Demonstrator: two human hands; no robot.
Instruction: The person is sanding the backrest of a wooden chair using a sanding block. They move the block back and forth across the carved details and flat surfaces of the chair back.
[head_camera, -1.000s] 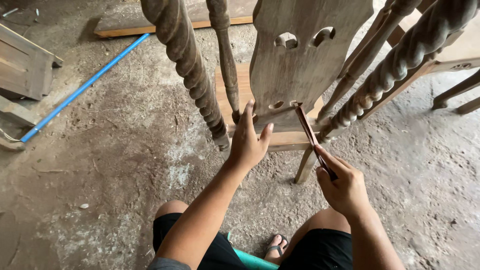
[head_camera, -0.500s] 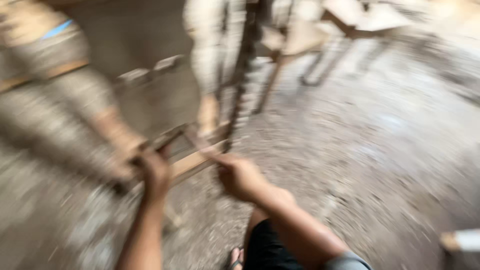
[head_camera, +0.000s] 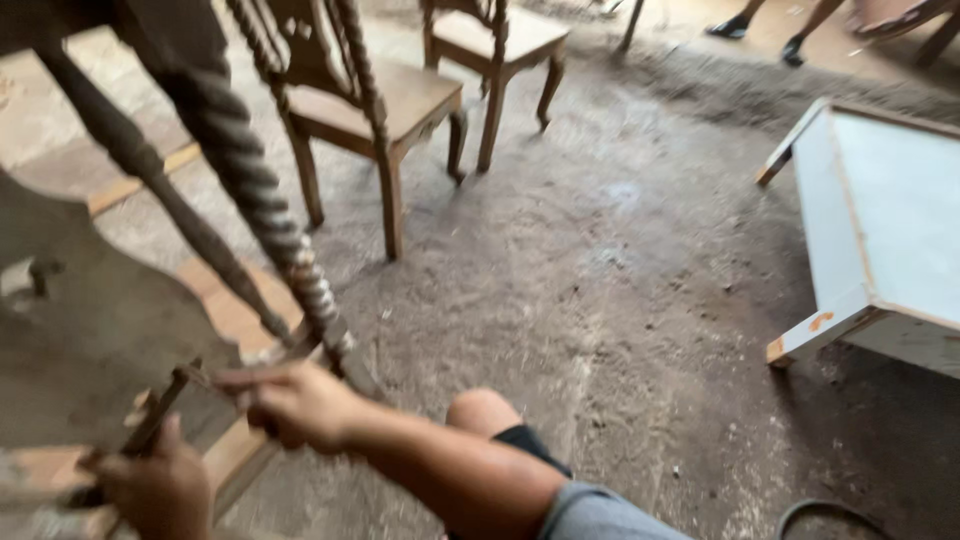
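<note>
A carved wooden chair back fills the left side, with a twisted spindle (head_camera: 250, 200) and a flat carved splat (head_camera: 90, 330), both blurred. My right hand (head_camera: 290, 402) reaches in from the lower right and is closed on the upper end of a thin dark tool (head_camera: 155, 415), which slants down to the left against the frame. My left hand (head_camera: 150, 490) sits at the bottom left, thumb up, gripping the lower part of the chair frame beside the tool's lower end. My bare knee (head_camera: 482, 410) shows just right of the hands.
Two finished wooden chairs (head_camera: 400, 100) (head_camera: 500, 40) stand behind on the dusty concrete floor. A pale table (head_camera: 880, 220) lies tipped at the right. Another person's feet (head_camera: 745, 25) are at the top right. A dark hose (head_camera: 830, 512) curls at the bottom right.
The view has swung to the right, bringing the other chairs and the pale table into sight. My left hand moved from the splat down to the frame; my right hand still holds the tool.
</note>
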